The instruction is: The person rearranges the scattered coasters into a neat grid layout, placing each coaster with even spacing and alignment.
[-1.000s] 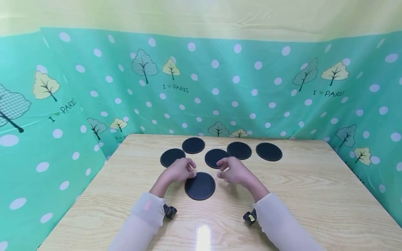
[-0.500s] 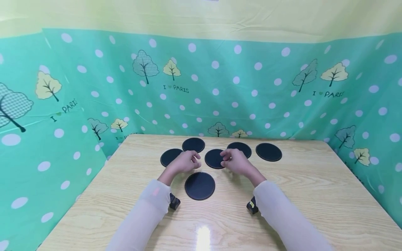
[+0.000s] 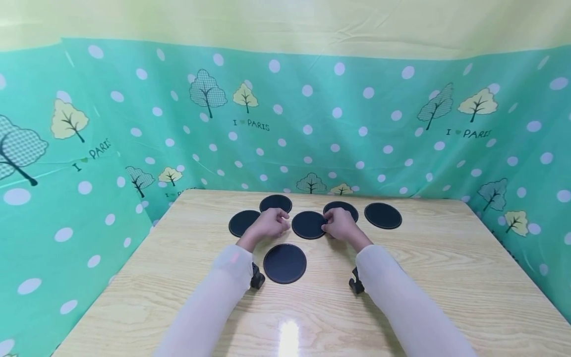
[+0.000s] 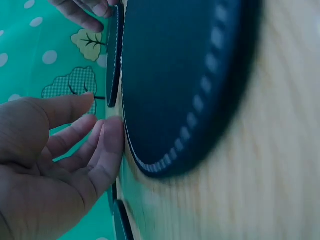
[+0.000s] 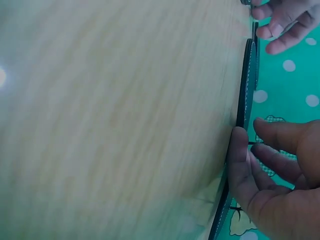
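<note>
A black round coaster (image 3: 309, 225) with a light stitched edge lies flat between my two hands. My left hand (image 3: 270, 223) hovers just off its left rim, thumb and fingers loosely bent and apart. On the other side, my right hand (image 3: 341, 224) has its fingertips right at the coaster's right rim; in the right wrist view a gap shows between thumb and forefinger. A nearer coaster (image 3: 284, 264) lies in front of the hands and fills much of the left wrist view. Both palms face inward.
Behind my left hand lie two more coasters, one at left (image 3: 243, 223) and one at the back (image 3: 275, 204). My right hand partly covers another coaster (image 3: 343, 208), with one further right (image 3: 382, 215). A green printed curtain (image 3: 312, 124) borders the wooden table (image 3: 446, 277).
Both hands have moved forward from around the nearest coaster to either side of the middle one, the left also shifting right. The coasters lie where they were.
</note>
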`<control>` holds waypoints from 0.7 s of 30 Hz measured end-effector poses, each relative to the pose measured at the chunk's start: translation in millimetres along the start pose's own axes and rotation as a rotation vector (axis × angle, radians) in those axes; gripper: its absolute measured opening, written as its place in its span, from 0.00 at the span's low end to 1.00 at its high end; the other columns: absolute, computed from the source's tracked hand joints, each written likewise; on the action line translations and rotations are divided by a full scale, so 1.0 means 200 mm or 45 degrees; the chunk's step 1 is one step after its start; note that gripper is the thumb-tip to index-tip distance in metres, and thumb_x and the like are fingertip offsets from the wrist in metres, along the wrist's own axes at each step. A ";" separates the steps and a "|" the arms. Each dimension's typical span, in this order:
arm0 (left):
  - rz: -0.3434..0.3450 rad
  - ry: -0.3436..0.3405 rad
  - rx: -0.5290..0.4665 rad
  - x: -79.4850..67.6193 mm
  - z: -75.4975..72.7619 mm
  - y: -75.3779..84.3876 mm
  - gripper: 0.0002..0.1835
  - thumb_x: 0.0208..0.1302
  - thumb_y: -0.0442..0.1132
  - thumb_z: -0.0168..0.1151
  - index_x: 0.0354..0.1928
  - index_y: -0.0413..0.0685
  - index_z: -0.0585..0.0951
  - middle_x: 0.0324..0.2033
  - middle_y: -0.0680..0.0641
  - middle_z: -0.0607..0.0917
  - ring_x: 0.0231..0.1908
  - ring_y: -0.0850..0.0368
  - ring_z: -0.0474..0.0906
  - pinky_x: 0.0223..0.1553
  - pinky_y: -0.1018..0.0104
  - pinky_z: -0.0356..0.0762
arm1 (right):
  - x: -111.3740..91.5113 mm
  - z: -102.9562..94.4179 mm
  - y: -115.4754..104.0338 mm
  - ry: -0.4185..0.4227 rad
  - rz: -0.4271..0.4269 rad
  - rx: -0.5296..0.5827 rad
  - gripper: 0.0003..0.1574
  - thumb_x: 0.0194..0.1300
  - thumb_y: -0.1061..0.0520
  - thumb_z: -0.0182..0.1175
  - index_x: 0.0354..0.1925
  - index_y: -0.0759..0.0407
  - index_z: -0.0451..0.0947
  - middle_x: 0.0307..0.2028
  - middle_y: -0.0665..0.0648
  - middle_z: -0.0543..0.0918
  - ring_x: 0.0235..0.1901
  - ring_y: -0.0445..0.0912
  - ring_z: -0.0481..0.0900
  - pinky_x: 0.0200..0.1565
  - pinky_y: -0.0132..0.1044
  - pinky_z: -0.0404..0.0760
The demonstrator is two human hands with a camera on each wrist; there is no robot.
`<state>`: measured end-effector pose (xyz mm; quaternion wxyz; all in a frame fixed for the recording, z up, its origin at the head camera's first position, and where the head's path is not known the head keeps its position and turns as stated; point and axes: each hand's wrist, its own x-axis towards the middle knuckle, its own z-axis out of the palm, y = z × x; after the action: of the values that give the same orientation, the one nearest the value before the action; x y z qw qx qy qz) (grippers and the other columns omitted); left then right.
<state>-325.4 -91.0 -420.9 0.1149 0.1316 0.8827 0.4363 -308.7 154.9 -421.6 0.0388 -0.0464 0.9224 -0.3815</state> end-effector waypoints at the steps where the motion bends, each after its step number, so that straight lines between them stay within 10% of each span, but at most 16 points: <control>1: -0.010 -0.005 -0.036 0.01 0.01 0.00 0.15 0.71 0.33 0.63 0.57 0.35 0.78 0.41 0.42 0.84 0.31 0.53 0.83 0.33 0.66 0.86 | 0.00 0.00 -0.01 0.008 0.017 -0.020 0.23 0.67 0.64 0.67 0.58 0.72 0.78 0.38 0.61 0.84 0.29 0.45 0.84 0.37 0.37 0.85; 21: -0.356 -0.003 -0.571 0.08 0.05 0.08 0.21 0.68 0.20 0.55 0.63 0.29 0.74 0.43 0.39 0.80 0.35 0.52 0.78 0.44 0.57 0.89 | 0.03 0.01 -0.06 0.012 0.193 -0.041 0.23 0.69 0.61 0.67 0.59 0.71 0.79 0.52 0.68 0.84 0.29 0.45 0.87 0.43 0.37 0.87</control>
<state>-334.0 -68.4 -415.5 0.2014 -0.0199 0.7734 0.6007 -313.0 144.7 -414.3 0.0626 0.0246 0.9295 -0.3627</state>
